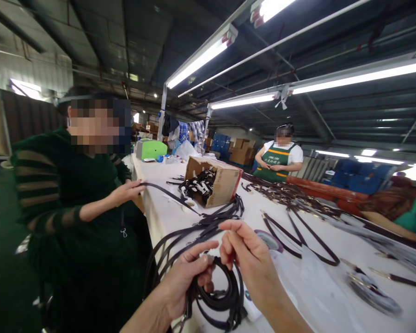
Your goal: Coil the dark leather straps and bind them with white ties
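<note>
My left hand [185, 277] is closed round a coiled black strap [220, 298], thumb and forefinger pinched at the top of the coil. Close on the right, above the coil, my right hand [244, 259] has its fingers curled together; whatever they hold, if anything, is too small to make out. Metal buckles hang at the bottom of the coil. Just beyond my hands, a bundle of long black straps [211, 222] lies on the white table [166, 213] and droops over its left edge.
An open cardboard box [225, 185] of black straps stands ahead. A person in dark green [90, 222] at left holds a strap end. Brown straps [284, 196] and plastic bags [319, 282] lie at right. Another person in an apron [277, 162] stands across the table.
</note>
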Demonstrator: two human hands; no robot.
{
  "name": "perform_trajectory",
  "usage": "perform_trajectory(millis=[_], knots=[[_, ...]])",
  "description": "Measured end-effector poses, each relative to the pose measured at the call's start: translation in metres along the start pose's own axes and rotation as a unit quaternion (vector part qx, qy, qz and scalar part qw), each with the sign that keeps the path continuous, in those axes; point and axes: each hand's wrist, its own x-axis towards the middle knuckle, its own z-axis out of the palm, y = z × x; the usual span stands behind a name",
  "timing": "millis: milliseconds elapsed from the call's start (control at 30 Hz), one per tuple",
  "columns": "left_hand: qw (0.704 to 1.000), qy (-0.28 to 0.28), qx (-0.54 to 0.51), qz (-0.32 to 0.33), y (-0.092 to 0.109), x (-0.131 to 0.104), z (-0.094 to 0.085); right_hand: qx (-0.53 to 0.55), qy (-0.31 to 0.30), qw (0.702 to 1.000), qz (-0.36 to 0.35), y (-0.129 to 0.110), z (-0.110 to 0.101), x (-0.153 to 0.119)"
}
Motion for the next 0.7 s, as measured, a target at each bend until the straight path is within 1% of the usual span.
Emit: perform_trajectory(millis=[33,100,133,167,200,233,300,333,367,400,433,500,600,700], knots=[[1.0,-0.001,-0.005,-0.002,0.0,0.001,-0.001,-0.048,0.006,0.999,-0.022,-0.002,-0.004,-0.001],[1.0,-0.001,-0.023,-0.004,-0.001,0.005,-0.003,-0.159,0.021,0.985,-0.063,-0.005,-0.014,-0.004],[0.999,0.001,-0.035,-0.006,0.0,0.007,-0.004,-0.201,0.023,0.977,-0.069,-0.006,-0.02,-0.007],[0.999,0.001,-0.046,-0.009,0.0,0.009,-0.006,-0.226,0.015,0.972,-0.057,-0.006,-0.028,-0.011],[0.998,0.0,-0.054,-0.013,0.001,0.011,-0.007,-0.236,-0.009,0.971,-0.031,-0.006,-0.036,-0.016],[0.998,-0.002,-0.061,-0.017,0.002,0.013,-0.008,-0.233,-0.046,0.971,0.004,-0.004,-0.044,-0.022],[0.997,-0.005,-0.075,-0.029,0.005,0.014,-0.009,-0.207,-0.143,0.966,0.068,0.003,-0.058,-0.038],[0.996,-0.003,-0.081,-0.037,0.006,0.014,-0.007,-0.19,-0.182,0.961,0.083,0.007,-0.064,-0.046],[0.995,0.002,-0.087,-0.046,0.007,0.013,-0.005,-0.181,-0.208,0.958,0.083,0.012,-0.068,-0.054],[0.994,0.006,-0.092,-0.059,0.007,0.013,-0.002,-0.186,-0.217,0.956,0.073,0.017,-0.071,-0.06],[0.993,0.009,-0.097,-0.072,0.007,0.012,0.002,-0.207,-0.212,0.954,0.055,0.021,-0.073,-0.066],[0.99,0.007,-0.106,-0.095,0.007,0.011,0.009,-0.289,-0.192,0.938,-0.006,0.026,-0.074,-0.074],[0.987,0.009,-0.108,-0.115,0.006,0.012,0.017,-0.402,-0.176,0.892,-0.104,0.027,-0.076,-0.078],[0.988,-0.002,-0.089,-0.13,0.002,0.015,0.02,-0.467,-0.164,0.853,-0.166,0.023,-0.078,-0.083]])
